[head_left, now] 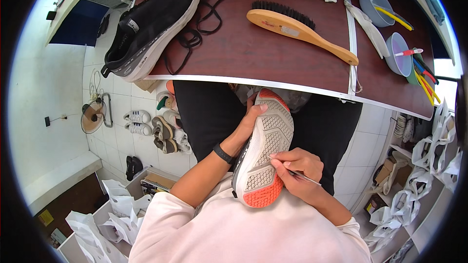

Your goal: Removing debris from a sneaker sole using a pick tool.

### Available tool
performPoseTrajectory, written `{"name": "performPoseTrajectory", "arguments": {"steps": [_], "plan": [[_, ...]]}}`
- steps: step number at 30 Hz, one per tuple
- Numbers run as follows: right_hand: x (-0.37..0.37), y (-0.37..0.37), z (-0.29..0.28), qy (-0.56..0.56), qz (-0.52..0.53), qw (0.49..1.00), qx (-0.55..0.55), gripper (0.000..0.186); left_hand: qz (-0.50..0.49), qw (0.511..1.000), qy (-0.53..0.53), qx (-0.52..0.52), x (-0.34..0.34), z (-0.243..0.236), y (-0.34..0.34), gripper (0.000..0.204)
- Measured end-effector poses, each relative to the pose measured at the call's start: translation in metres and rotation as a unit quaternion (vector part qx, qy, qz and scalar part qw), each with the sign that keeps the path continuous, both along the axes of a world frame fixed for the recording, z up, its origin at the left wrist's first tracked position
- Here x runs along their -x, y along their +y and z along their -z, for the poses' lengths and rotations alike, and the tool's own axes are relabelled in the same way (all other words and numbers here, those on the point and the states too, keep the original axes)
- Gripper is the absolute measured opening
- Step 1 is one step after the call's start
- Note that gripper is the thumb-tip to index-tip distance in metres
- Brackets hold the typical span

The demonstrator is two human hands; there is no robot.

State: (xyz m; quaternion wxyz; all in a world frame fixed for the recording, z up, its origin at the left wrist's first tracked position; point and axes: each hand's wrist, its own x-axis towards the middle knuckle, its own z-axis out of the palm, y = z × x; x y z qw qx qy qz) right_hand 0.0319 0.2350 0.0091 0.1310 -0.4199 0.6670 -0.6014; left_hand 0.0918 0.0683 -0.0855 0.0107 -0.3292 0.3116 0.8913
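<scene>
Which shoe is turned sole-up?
The grey and orange-soled shoe on the person's lap, held by the left hand. The black shoe on the table rests on its sole.

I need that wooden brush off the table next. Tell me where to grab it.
Grip the brush by its bare wooden handle, the narrow end pointing right toward the table edge, coming from above. It lies flat with bristles at the far left end, and the handle looks slim enough for fingers to wrap.

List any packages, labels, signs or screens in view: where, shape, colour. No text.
Label: small pale rectangle on the wooden brush on the table.
Label: small white tag on the black shoe's tongue, table's left.
Cardboard box: brown, open, on the floor, lower left.
White bags: hanging in a row, right edge.
Screens: none.
</scene>
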Motion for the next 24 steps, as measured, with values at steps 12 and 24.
{"name": "performPoseTrajectory", "arguments": {"steps": [12, 24], "plan": [[-0.0017, -0.0021, -0.0034, -0.106, 0.019, 0.993, -0.040, 0.029, -0.009, 1.000, -0.007, -0.025, 0.0008, -0.0105, 0.0016, 0.092], [-0.0015, -0.0052, -0.0049, -0.153, 0.030, 0.987, -0.046, 0.030, -0.007, 1.000, -0.007, 0.004, 0.0006, -0.0021, 0.0019, 0.093]]}}
